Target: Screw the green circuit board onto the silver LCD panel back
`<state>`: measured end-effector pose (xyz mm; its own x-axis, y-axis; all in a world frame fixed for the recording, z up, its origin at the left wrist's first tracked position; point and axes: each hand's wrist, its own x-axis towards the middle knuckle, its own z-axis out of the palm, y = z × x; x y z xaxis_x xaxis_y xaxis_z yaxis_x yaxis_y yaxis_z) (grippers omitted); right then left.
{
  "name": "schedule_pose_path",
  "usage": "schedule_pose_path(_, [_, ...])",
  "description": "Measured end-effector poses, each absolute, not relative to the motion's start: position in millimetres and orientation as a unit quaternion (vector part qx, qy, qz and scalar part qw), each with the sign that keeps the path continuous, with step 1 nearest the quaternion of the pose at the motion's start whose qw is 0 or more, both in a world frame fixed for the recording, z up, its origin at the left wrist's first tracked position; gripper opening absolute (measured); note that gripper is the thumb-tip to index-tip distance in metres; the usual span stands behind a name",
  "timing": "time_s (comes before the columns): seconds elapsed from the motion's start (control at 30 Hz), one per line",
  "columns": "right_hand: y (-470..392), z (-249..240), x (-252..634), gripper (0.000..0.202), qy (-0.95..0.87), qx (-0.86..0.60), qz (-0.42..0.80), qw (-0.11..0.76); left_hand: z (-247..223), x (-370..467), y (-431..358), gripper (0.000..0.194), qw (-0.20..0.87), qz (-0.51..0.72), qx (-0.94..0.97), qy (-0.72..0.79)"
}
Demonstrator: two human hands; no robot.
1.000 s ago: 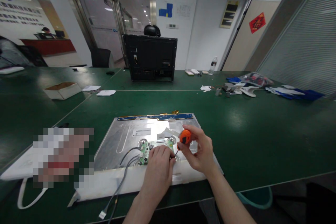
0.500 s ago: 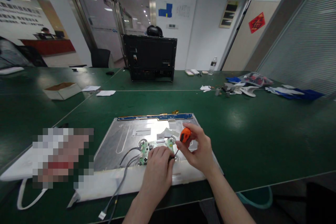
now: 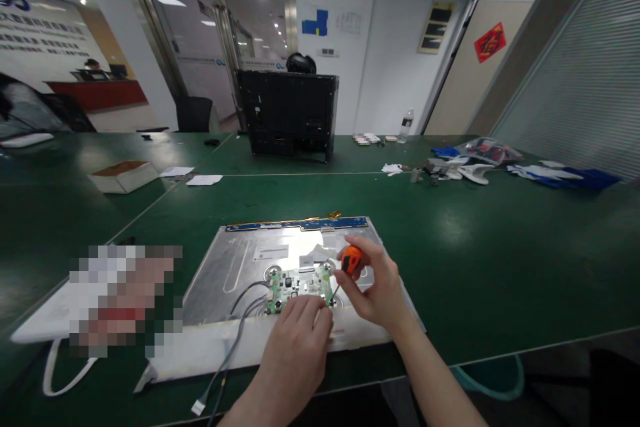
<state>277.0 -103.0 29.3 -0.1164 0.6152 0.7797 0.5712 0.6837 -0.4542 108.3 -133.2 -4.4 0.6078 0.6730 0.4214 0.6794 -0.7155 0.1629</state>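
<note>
A flat metal panel [image 3: 215, 280] lies on the green table, with a green circuit board [image 3: 295, 282] on its middle. My right hand [image 3: 377, 280] grips an orange and black screwdriver [image 3: 352, 259], whose tip meets the board's lower right corner. Beside that corner, my left hand [image 3: 303, 330] rests at the board's lower edge, its fingers together and curled; whether they hold anything is hidden. Dark cables [image 3: 239, 330] run from the board's left side down to a white connector [image 3: 199, 407]. A blue strip board [image 3: 295, 223] lines the panel's far edge.
A black monitor-like unit [image 3: 287, 113] stands at the back. An open box [image 3: 123, 177] and papers [image 3: 205, 179] lie at the left, near a blurred white item [image 3: 45, 313]. Gloves [image 3: 545, 173], small parts and a bottle [image 3: 405, 125] are at the back right.
My left hand has moved down and slightly back, so more of the circuit board shows. The screwdriver has shifted slightly left in my right hand. The view has turned a little.
</note>
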Motion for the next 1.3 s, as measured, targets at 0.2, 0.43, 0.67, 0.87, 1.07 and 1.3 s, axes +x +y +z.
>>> schedule_pose_path(0.2, [-102,27,276,0.045,-0.743,-0.402,0.010,0.535,-3,118,-145,0.016,0.053,-0.102,-0.954,-0.275])
schedule_pose_path(0.43, [-103,26,273,0.043,-0.746,-0.399,-0.016,0.533,-14,141,-158,0.035,0.152,-0.055,-0.932,-0.326])
schedule_pose_path(0.67, [-103,25,273,0.045,-0.745,-0.397,-0.018,0.536,-36,155,-169,0.051,0.163,-0.058,-0.896,-0.410])
schedule_pose_path(0.87, [-103,25,272,0.046,-0.745,-0.396,-0.021,0.537,-37,152,-177,0.060,0.137,-0.051,-0.906,-0.396])
schedule_pose_path(1.07, [-103,25,274,0.045,-0.744,-0.397,-0.010,0.537,-28,138,-175,0.045,0.159,-0.068,-0.900,-0.399])
schedule_pose_path(1.3, [-102,26,274,0.044,-0.743,-0.400,-0.013,0.537,-45,145,-179,0.050,0.152,-0.112,-0.884,-0.428])
